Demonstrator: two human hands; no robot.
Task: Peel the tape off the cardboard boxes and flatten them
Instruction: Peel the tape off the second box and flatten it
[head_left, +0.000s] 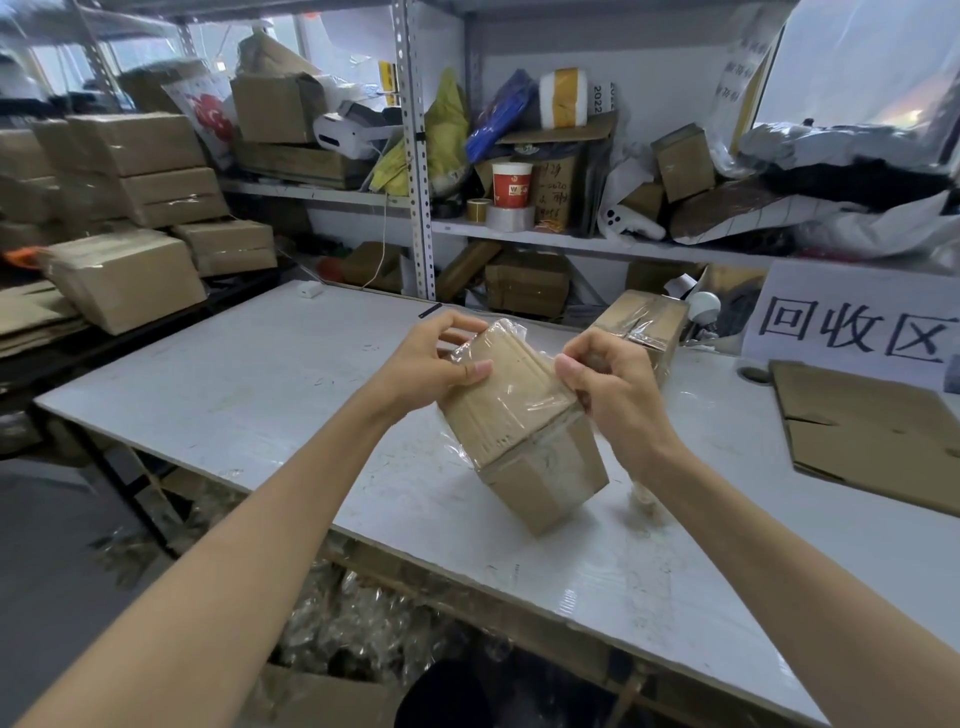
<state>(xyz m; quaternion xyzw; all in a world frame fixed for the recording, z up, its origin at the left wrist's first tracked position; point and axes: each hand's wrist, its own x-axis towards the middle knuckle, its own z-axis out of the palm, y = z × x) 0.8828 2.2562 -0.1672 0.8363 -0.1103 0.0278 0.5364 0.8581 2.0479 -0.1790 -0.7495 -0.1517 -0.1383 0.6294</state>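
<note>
A small cardboard box stands tilted on one corner on the white table, wrapped in clear tape that is wrinkled and partly lifted along its top. My left hand grips the box's upper left end, thumb across the top face and fingers round the far edge. My right hand pinches loose clear tape at the box's upper right edge. A second taped box sits just behind my right hand.
Flattened cardboard lies on the table's right under a white sign. Stacked boxes fill the left. Cluttered shelves stand behind. A heap of peeled tape lies on the floor below the table's front edge.
</note>
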